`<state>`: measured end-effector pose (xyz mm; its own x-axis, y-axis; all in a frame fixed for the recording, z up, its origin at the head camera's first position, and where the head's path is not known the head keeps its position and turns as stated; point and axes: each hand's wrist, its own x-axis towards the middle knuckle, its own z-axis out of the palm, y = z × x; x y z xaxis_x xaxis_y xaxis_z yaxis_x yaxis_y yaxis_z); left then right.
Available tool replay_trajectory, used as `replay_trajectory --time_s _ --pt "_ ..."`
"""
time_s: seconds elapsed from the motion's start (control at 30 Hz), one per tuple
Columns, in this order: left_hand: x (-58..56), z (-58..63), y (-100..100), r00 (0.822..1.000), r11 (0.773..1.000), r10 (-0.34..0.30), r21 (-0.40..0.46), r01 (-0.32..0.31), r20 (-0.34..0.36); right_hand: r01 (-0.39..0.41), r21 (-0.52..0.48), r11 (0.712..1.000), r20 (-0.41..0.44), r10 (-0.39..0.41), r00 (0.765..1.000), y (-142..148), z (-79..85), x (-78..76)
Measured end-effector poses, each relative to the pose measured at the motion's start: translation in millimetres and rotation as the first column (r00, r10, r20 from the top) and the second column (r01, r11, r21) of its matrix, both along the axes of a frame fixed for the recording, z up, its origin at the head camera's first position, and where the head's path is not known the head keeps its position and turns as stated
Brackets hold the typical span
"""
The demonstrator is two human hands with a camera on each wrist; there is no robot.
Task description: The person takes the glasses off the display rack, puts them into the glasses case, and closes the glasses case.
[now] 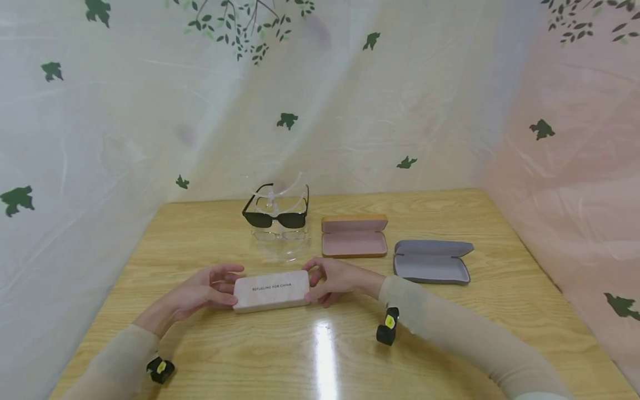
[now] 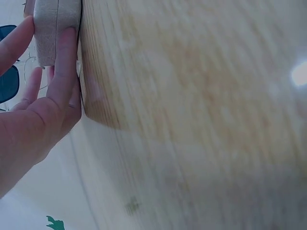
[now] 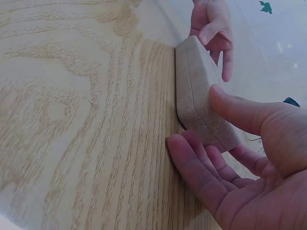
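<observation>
1. Pale sheeting (image 1: pixel 340 94) printed with green leaves hangs behind and beside my wood-grained desk (image 1: pixel 240 355).

2. Directly between my two hands, on the near part of the desk, is a closed cream glasses case (image 1: pixel 272 298) lettered "REFUELING FOR CHINA". Its long axis runs from my left to my right, the right end slightly farther from me. Neither hand is nearer: each is at one end.

3. My left hand (image 1: pixel 212 286) holds the left end between thumb and fingers. My right hand (image 1: pixel 332 279) grips the right end, thumb on the upper edge, fingers curled round the end and low near the desk. I cannot tell whether that end is lifted at all.

4. Just beyond the case stands a clear display stand (image 1: pixel 270 199) bearing dark sunglasses (image 1: pixel 277 221), with thin-framed glasses (image 1: pixel 280 236) lower down; it blocks the far side.

5. Beyond my right hand lies an open pink-lined case (image 1: pixel 354 244). Farther right is an open grey case (image 1: pixel 432 270), with my right sleeve (image 1: pixel 445 322) crossing just in front of it.
</observation>
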<state>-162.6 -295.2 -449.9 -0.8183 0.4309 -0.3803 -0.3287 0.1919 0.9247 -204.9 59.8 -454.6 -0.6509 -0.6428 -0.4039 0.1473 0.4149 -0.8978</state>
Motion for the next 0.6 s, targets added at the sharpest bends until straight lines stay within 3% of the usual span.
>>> replay_trajectory --time_s 0.3,0.47,0.6 --pt "1.3 2.8 0.9 0.999 0.999 0.014 -0.048 -0.016 -0.034 -0.026 0.047 0.999 -0.06 0.029 0.998 0.2 6.0 0.1" --pt "-1.2 13.1 1.5 0.988 0.988 0.012 -0.152 -0.035 -0.151 -0.007 0.064 0.998 -0.15 0.016 0.989 6.5 16.1 -5.6" --pt "-5.2 25.1 4.6 0.972 0.986 0.051 -0.145 -0.086 -0.23 0.024 0.018 1.0 -0.206 -0.02 0.978 13.0 27.4 -14.4"
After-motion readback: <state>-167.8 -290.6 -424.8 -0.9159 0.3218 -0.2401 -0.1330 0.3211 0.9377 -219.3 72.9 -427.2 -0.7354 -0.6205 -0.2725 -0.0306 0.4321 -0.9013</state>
